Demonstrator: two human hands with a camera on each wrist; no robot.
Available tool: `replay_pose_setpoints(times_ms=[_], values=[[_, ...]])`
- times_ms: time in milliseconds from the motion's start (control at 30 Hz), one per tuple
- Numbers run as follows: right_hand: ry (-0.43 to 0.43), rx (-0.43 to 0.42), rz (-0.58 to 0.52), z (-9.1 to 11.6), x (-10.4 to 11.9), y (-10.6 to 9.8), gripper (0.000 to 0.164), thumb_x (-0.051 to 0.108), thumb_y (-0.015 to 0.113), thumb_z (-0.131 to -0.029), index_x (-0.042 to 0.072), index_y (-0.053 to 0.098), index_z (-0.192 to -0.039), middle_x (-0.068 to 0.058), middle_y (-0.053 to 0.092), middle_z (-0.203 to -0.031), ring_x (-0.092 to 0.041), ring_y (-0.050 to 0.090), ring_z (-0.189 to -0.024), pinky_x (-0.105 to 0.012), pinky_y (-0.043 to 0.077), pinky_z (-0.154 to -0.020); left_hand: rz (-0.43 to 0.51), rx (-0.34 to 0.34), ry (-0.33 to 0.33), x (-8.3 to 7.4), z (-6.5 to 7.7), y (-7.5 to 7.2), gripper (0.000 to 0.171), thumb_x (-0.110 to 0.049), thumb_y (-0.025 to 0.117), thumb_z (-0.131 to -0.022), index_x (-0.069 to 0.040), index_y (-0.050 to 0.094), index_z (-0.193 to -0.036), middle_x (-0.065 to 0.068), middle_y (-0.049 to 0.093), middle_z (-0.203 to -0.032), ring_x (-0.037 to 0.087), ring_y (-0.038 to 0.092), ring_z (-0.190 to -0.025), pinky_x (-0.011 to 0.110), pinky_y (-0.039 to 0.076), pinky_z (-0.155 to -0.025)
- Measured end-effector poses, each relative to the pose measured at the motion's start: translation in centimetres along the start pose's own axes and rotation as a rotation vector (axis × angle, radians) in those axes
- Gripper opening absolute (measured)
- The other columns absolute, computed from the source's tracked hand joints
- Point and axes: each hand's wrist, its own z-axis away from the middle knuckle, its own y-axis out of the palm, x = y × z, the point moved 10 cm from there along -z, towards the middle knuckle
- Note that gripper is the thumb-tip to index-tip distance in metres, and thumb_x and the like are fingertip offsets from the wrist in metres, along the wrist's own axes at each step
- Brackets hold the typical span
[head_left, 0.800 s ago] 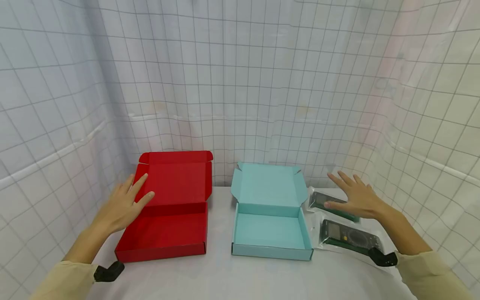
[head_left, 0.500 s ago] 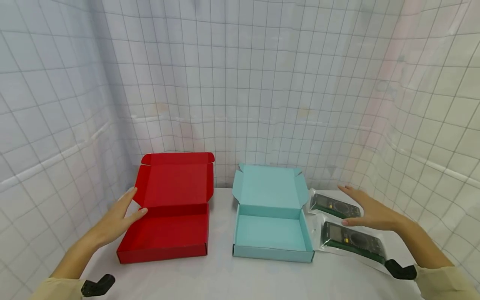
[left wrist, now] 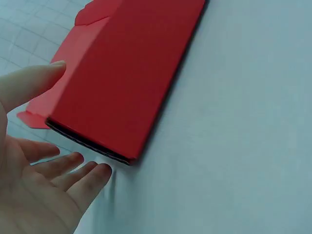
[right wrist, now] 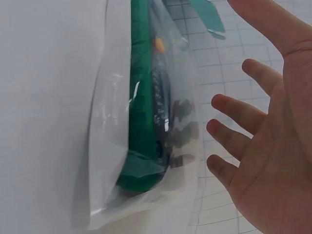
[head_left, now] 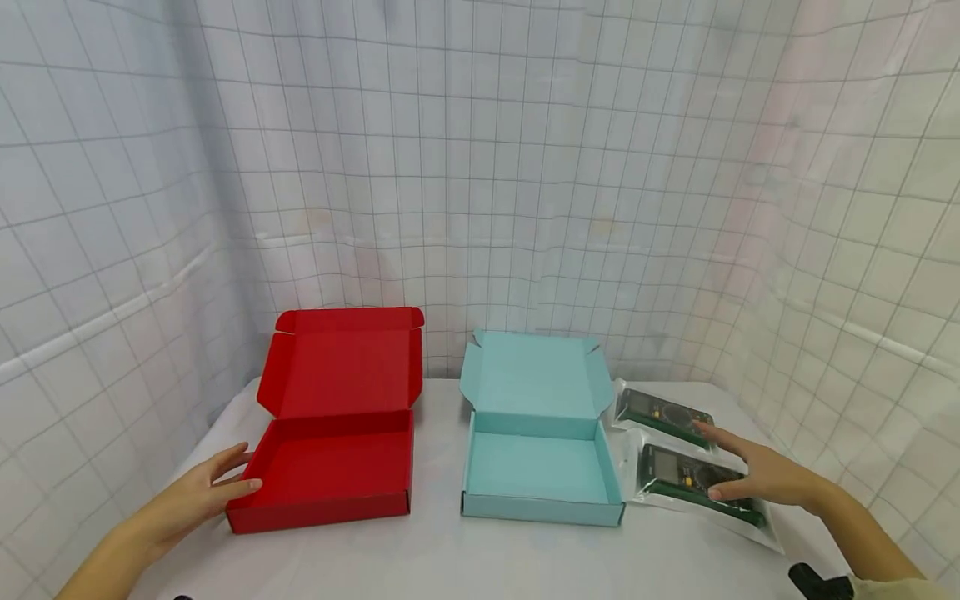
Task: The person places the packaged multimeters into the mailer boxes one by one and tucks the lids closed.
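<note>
A red cardboard box [head_left: 337, 467] with its lid raised stands on the left. Beside its front left corner is my left hand [head_left: 191, 500], thumb over the near edge and fingers spread along the outer side. The left wrist view shows these fingers [left wrist: 87, 183] apart from the box wall. Over a bagged digital multimeter [head_left: 675, 471] on the right hovers my right hand [head_left: 780, 475], its fingers extended and apart. In the right wrist view the clear bag and the green-edged multimeter [right wrist: 141, 112] lie beside the fingers, not held.
A light blue cardboard box [head_left: 543, 508], lid raised, stands in the middle. Behind the nearer multimeter lies a second bagged multimeter [head_left: 660, 412], close to the blue box's right side. A white gridded curtain [head_left: 465, 167] encloses the back and sides of the white table [head_left: 442, 558].
My left hand has come down and toward me, from beside the red lid to the box's front left corner. The right hand has lowered and moved right, over the nearer multimeter.
</note>
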Motion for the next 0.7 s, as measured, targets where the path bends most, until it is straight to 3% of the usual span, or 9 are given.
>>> replay_pose_setpoints(times_ms=[100,167,233,367,533,700], values=[[-0.003,0.021,-0.018,0.1,-0.9,0.8,0.087,0.026,0.074,-0.091,-0.001,0.028,-0.160,-0.038,0.034,-0.154,-0.069,0.030,-0.135,-0.081,0.041,-0.086,0.081,0.019,0.034,0.8,0.3,0.1,0.087,-0.019,0.057,-0.105,0.012,-0.005,-0.158,0.035,0.002,-0.163,0.028,0.041,-0.139,0.034,0.049,-0.103],[-0.008,0.018,-0.012,0.1,-1.2,1.1,0.085,0.026,0.075,-0.090,-0.004,0.033,-0.158,-0.038,0.039,-0.151,-0.068,0.033,-0.133,-0.080,0.042,-0.086,0.127,0.042,0.079,1.0,0.3,0.2,0.081,-0.014,0.054,-0.107,0.015,-0.003,-0.157,0.032,0.011,-0.161,0.011,0.050,-0.129,0.025,0.050,-0.098],[-0.015,0.014,-0.004,0.0,-1.3,1.5,0.085,0.025,0.078,-0.088,-0.005,0.037,-0.156,-0.037,0.042,-0.149,-0.069,0.035,-0.132,-0.080,0.042,-0.085,0.164,0.059,0.108,1.1,0.4,0.2,0.077,-0.011,0.052,-0.107,0.016,-0.001,-0.156,0.023,0.020,-0.159,-0.002,0.053,-0.118,0.023,0.050,-0.099],[-0.007,-0.001,0.043,0.0,-1.6,2.1,0.090,0.028,0.087,-0.080,-0.005,0.043,-0.152,-0.037,0.045,-0.147,-0.066,0.040,-0.129,-0.078,0.044,-0.086,0.196,0.083,0.107,1.4,0.5,0.2,0.077,-0.012,0.051,-0.108,0.016,-0.002,-0.156,0.021,0.022,-0.157,-0.001,0.054,-0.117,0.027,0.051,-0.099],[0.021,-0.017,0.135,-0.1,-2.2,2.9,0.097,0.037,0.094,-0.072,-0.005,0.049,-0.147,-0.035,0.050,-0.143,-0.060,0.048,-0.126,-0.072,0.045,-0.091,0.215,0.093,0.094,1.5,0.5,0.5,0.077,-0.012,0.049,-0.109,0.015,-0.006,-0.157,0.030,0.007,-0.160,-0.002,0.054,-0.118,0.027,0.051,-0.101],[0.035,-0.045,0.198,-0.6,-2.7,2.7,0.096,0.038,0.094,-0.071,-0.007,0.052,-0.144,-0.036,0.050,-0.141,-0.061,0.046,-0.126,-0.075,0.043,-0.093,0.240,0.096,0.102,1.2,0.6,0.6,0.077,-0.011,0.048,-0.110,0.015,-0.007,-0.156,0.023,0.018,-0.158,0.000,0.055,-0.119,0.027,0.050,-0.102]])
